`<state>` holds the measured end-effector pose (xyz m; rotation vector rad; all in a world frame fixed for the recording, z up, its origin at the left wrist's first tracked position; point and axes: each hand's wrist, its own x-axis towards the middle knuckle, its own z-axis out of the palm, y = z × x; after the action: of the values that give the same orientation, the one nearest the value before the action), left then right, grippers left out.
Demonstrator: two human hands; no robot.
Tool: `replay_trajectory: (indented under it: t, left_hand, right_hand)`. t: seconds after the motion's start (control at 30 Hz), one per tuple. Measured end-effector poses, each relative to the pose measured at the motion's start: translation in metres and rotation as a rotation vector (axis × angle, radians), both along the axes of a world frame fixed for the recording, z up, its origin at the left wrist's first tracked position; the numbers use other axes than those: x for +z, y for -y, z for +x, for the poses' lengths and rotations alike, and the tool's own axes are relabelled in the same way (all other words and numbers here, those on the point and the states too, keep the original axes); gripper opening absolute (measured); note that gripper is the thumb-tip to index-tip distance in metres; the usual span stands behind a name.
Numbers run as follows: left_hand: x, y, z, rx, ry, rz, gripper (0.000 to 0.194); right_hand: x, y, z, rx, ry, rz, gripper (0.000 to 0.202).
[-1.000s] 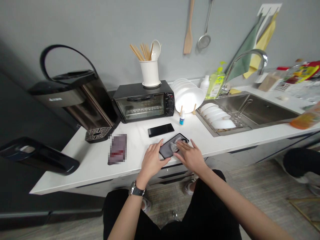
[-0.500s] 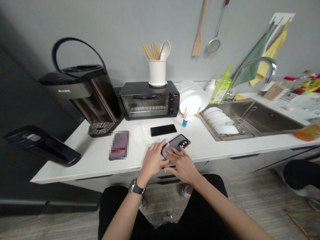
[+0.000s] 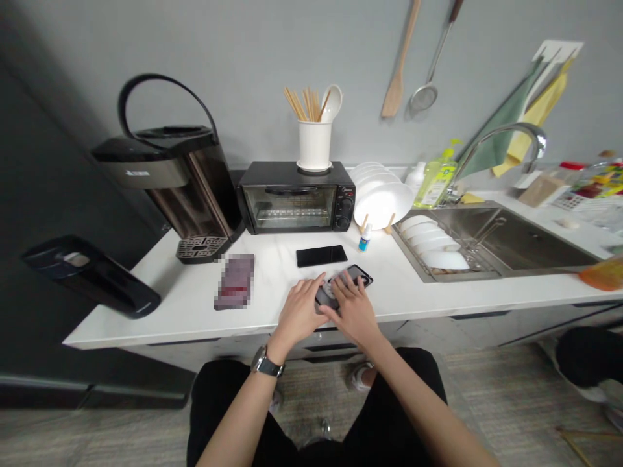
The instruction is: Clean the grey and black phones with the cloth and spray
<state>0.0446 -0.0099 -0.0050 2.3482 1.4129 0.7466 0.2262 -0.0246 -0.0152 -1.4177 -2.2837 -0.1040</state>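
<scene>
Head cam: the grey phone (image 3: 327, 299) is pinned on the counter (image 3: 277, 295) under both hands. Its near end is gripped by the left hand (image 3: 300, 308). The right hand (image 3: 354, 308) is laid over it by a pale wad (image 3: 329, 284); can't tell if that's grasped. The black phone (image 3: 322, 255) is parked just beyond the hands.

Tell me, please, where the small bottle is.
In the head view, the small bottle stands right of centre, before the white plates, right of the black phone.
</scene>
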Motion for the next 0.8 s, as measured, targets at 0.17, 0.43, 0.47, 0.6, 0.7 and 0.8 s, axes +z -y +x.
replay_trajectory:
  t: [0.17, 0.43, 0.47, 0.6, 0.7, 0.8]
  left_hand:
    - [-0.001, 0.005, 0.001, 0.063, -0.063, 0.005, 0.088]
    - [-0.003, 0.006, 0.003, 0.060, -0.011, 0.046, 0.091]
    - [-0.003, 0.005, 0.003, 0.057, -0.012, 0.049, 0.091]
    - [-0.005, 0.005, -0.001, 0.036, -0.022, 0.035, 0.094]
    - [-0.005, 0.006, -0.003, 0.031, -0.001, 0.033, 0.096]
    - [-0.004, 0.006, -0.002, 0.045, 0.019, 0.024, 0.096]
  right_hand:
    - [-0.001, 0.021, 0.006, 0.202, -0.024, -0.075, 0.061]
    - [0.005, -0.015, 0.057, -0.141, 0.086, 0.051, 0.054]
    - [0.004, -0.012, 0.046, -0.108, 0.080, 0.041, 0.058]
    - [0.000, 0.005, 0.013, 0.180, 0.044, -0.060, 0.069]
    - [0.002, -0.004, 0.024, 0.104, 0.038, -0.051, 0.061]
    - [0.005, -0.013, 0.037, -0.126, 0.031, 0.011, 0.061]
